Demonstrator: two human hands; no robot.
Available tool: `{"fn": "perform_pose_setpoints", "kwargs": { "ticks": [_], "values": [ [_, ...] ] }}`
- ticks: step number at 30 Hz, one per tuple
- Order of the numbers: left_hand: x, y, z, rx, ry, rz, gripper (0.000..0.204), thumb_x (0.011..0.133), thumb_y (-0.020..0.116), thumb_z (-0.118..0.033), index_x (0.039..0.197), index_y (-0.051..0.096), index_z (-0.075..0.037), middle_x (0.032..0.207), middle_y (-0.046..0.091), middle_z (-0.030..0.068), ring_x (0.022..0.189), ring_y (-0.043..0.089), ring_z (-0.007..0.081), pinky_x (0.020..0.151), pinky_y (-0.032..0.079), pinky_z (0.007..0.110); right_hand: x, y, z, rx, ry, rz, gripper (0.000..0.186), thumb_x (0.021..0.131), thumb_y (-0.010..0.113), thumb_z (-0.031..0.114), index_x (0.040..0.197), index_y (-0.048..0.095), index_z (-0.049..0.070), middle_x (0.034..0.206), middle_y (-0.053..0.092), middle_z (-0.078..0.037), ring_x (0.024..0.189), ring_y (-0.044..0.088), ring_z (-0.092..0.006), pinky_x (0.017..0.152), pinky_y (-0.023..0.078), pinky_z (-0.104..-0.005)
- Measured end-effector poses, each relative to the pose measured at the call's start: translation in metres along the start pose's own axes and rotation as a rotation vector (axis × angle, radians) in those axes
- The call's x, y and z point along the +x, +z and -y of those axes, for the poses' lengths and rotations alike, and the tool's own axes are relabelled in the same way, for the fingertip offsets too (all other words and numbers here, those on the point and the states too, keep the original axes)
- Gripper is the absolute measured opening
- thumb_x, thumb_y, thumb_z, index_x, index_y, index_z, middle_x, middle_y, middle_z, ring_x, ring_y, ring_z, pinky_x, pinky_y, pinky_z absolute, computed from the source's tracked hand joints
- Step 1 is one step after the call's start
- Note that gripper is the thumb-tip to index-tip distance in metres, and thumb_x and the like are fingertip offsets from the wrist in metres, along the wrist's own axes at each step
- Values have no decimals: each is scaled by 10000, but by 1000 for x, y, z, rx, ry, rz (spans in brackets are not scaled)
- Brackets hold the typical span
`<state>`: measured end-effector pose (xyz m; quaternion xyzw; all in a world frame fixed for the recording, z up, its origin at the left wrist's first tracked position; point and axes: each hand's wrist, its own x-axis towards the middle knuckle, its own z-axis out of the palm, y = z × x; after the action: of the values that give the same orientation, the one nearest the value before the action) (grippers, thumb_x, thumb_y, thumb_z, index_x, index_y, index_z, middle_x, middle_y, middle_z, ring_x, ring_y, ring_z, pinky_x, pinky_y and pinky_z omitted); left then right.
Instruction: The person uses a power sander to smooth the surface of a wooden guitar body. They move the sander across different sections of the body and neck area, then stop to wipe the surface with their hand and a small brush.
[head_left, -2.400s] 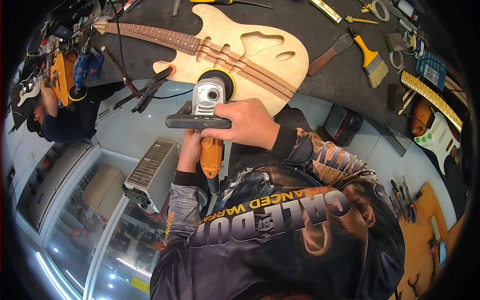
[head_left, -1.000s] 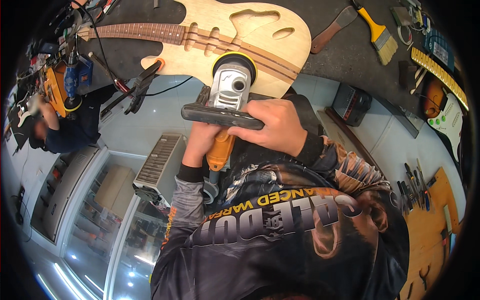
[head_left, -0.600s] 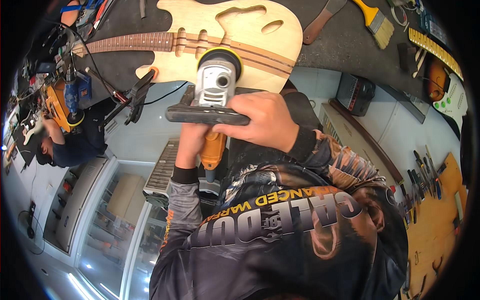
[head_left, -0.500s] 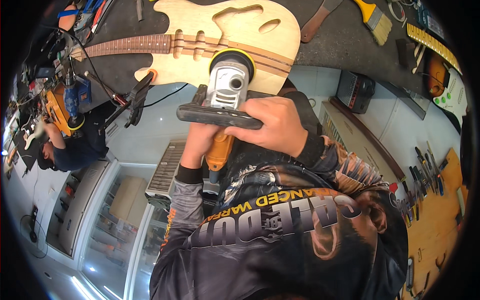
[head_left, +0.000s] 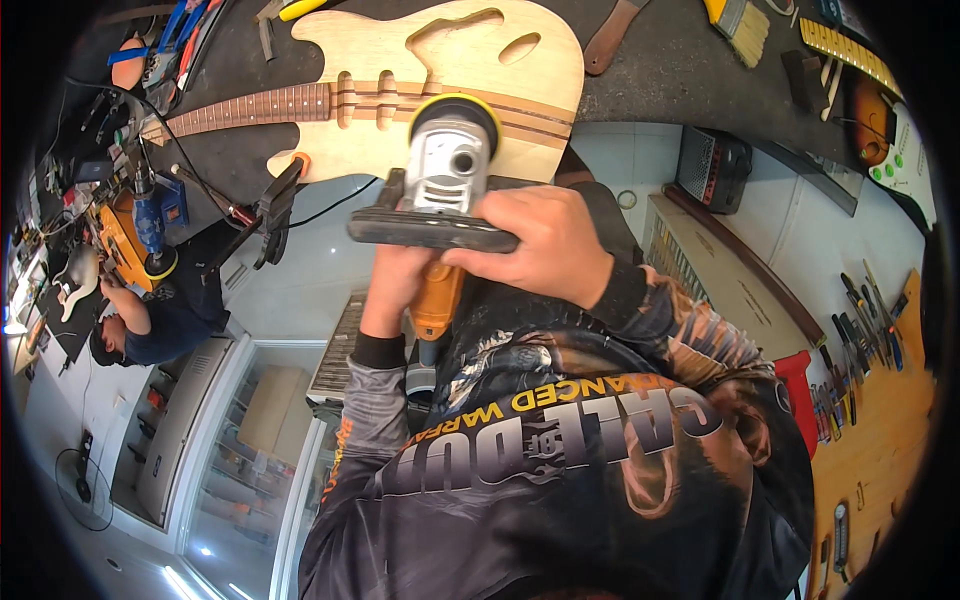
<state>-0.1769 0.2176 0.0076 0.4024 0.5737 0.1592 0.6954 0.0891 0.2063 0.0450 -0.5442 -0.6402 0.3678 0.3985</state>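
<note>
One power tool [head_left: 440, 165] was in the middle of the head view. The right hand [head_left: 550, 235] was wrapped around the end of its black handle [head_left: 425, 230], and the left hand [head_left: 400, 285] was around its orange part [head_left: 437, 305], with most of the fingers hidden, so both were clamped on the same thing. The tool's round pad [head_left: 458, 106] was over the near side of a pale wooden guitar [head_left: 355, 155], but I could not tell if it pressed on the wood. The guitar lay flat on the dark surface [head_left: 640, 85] with its neck [head_left: 240, 112] to the left, and a black clamp [head_left: 275, 212] had its orange tip [head_left: 302, 160] on the near horn [head_left: 283, 164]. The step in hand looked like rubbing the wood smooth. The next move seemed to call for two firm hands and a flat pad, well away from the clamp. The guitar had scooped-out hollows [head_left: 455, 28], like little dishes, on its far half. Down on the left, behind glass [head_left: 240, 490], there was a tan box [head_left: 275, 408], and I could not see what it held.
</note>
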Motion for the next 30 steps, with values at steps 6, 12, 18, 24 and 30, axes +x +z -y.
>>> {"fn": "perform_pose_setpoints", "kwargs": {
  "ticks": [6, 12, 18, 24, 30],
  "values": [
    [3, 18, -16, -11, -24, 23, 448, 993, 774, -109, 1404, 644, 9, 1307, 751, 84, 1169, 703, 174, 1038, 574, 378, -9, -5, 1, 9, 68, -27, 392, 843, 977, 366, 881, 718, 75, 764, 706, -87, 675, 725, -316, 611, 549, -418],
    [5, -11, -14, -29, -25, -39, 398, 1020, 718, -122, 1389, 630, -2, 1326, 745, 105, 1184, 713, 189, 1041, 579, 368, 18, 12, -3, -28, 52, 48, 489, 923, 872, 533, 882, 693, 80, 775, 721, -100, 722, 745, -332, 649, 581, -432],
    [9, 20, -17, 43, -29, 26, 433, 1009, 749, -130, 1406, 636, 1, 1322, 747, 103, 1193, 702, 193, 1057, 568, 381, -9, -17, 1, -25, 83, -18, 456, 917, 892, 498, 878, 697, 88, 794, 743, -99, 708, 756, -324, 633, 578, -431],
    [10, 18, -23, 39, -32, 31, 501, 1013, 764, -148, 1468, 619, 3, 1343, 746, 93, 1211, 699, 190, 1073, 564, 385, -3, -14, -1, -5, 87, -19, 427, 869, 955, 423, 912, 712, 74, 776, 706, -89, 710, 737, -332, 639, 561, -441],
    [15, 5, -25, -19, -5, -23, 434, 1043, 731, -140, 1442, 629, -3, 1346, 740, 87, 1209, 697, 185, 1068, 565, 377, 17, -3, -5, -11, 71, 24, 498, 929, 877, 532, 885, 671, 80, 793, 731, -104, 710, 748, -340, 632, 580, -442]
  ]
}}
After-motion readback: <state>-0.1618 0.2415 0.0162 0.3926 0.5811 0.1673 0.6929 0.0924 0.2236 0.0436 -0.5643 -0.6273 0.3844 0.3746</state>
